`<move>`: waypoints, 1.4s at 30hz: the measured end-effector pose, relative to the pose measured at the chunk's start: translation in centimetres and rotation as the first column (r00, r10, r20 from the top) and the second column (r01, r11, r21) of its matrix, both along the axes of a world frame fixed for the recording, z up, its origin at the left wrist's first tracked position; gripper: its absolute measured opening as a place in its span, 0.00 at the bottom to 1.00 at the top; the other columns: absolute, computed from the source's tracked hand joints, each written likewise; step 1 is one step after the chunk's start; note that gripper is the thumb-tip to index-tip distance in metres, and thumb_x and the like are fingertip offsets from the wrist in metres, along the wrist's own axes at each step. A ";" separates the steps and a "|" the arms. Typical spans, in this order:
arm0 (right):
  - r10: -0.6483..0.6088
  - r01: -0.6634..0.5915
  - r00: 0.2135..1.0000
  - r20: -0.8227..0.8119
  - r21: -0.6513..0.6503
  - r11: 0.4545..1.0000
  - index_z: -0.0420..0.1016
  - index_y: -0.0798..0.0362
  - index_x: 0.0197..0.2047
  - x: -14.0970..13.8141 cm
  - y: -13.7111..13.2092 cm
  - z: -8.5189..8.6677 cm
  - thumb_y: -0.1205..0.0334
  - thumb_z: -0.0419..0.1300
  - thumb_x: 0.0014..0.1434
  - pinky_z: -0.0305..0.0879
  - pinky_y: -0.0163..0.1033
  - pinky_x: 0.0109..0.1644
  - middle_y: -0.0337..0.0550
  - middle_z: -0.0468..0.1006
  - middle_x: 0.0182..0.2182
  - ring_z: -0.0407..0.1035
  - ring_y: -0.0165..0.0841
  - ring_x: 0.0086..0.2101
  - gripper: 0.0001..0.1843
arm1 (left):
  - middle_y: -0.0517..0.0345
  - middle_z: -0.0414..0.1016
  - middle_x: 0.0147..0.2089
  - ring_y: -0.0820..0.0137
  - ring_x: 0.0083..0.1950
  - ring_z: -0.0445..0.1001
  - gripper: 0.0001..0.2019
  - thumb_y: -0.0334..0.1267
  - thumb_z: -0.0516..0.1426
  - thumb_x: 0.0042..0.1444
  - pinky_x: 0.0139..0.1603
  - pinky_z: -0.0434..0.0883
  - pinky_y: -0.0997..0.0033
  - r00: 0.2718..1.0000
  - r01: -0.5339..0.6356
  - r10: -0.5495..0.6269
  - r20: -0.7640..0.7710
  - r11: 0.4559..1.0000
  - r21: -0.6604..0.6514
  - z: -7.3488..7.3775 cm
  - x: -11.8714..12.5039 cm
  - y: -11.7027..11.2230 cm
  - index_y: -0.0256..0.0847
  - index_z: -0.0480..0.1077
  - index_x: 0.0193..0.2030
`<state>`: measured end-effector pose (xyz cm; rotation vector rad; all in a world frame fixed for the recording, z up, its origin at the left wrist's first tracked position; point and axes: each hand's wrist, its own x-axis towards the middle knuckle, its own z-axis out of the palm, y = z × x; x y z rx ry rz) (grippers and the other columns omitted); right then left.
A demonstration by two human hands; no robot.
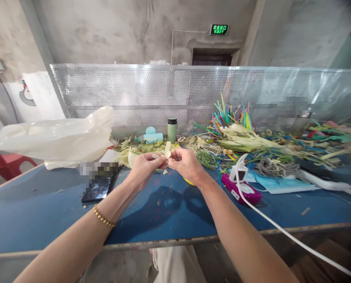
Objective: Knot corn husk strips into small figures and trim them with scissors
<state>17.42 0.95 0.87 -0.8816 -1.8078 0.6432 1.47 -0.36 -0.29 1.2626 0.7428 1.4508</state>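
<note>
Both my hands are raised over the blue table, fingertips close together. My left hand (pixel 143 169) pinches the lower end of a small pale strip of corn husk (pixel 167 148). From the other side my right hand (pixel 186 164) grips the same strip between thumb and forefinger. The strip's free end sticks up above the fingers; where the fingertips meet, detail is too small to make out. Behind the hands lie loose yellowish-green corn husks (pixel 128 154). Under my right wrist, part of a yellow round object (pixel 189 181) shows.
A phone (pixel 96 189) lies left of my hands, near a large plastic bag (pixel 66 137). A green bottle (pixel 172 130) stands behind. Right are a purple power strip (pixel 240 189) with a white cable (pixel 269 220), coloured pipe cleaners (pixel 227 118) and a blue mask (pixel 287 184).
</note>
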 end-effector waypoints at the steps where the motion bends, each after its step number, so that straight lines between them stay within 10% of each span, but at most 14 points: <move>1: 0.004 -0.004 1.000 0.006 0.000 1.000 0.75 0.58 0.31 0.0 0.0 0.0 0.65 0.59 0.49 0.65 0.33 0.30 0.43 0.78 0.27 0.70 0.29 0.26 0.07 | 0.56 0.76 0.30 0.74 0.29 0.74 0.12 0.39 0.71 0.39 0.36 0.73 0.72 1.000 0.001 -0.001 -0.001 1.000 0.002 0.0 0.0 0.0 0.33 0.77 0.24; 20: 0.102 -0.102 0.995 -0.001 0.053 0.993 0.73 0.56 0.32 0.5 -0.7 1.1 0.53 0.65 0.53 0.63 0.35 0.34 0.40 0.75 0.28 0.66 0.29 0.29 0.13 | 0.57 0.76 0.25 0.74 0.27 0.72 0.06 0.35 0.67 0.41 0.34 0.70 0.73 0.995 0.015 -0.012 -0.101 1.000 0.023 0.6 -0.3 -0.4 0.35 0.78 0.24; 42: -0.207 0.186 0.972 0.107 0.182 0.966 0.70 0.55 0.33 -0.8 -0.2 -0.1 0.58 0.56 0.61 0.60 0.37 0.36 0.47 0.78 0.31 0.69 0.35 0.32 0.09 | 0.52 0.78 0.31 0.71 0.30 0.75 0.13 0.39 0.72 0.39 0.36 0.72 0.68 0.981 0.188 -0.189 -0.051 0.982 -0.019 0.5 -0.6 -0.4 0.33 0.78 0.26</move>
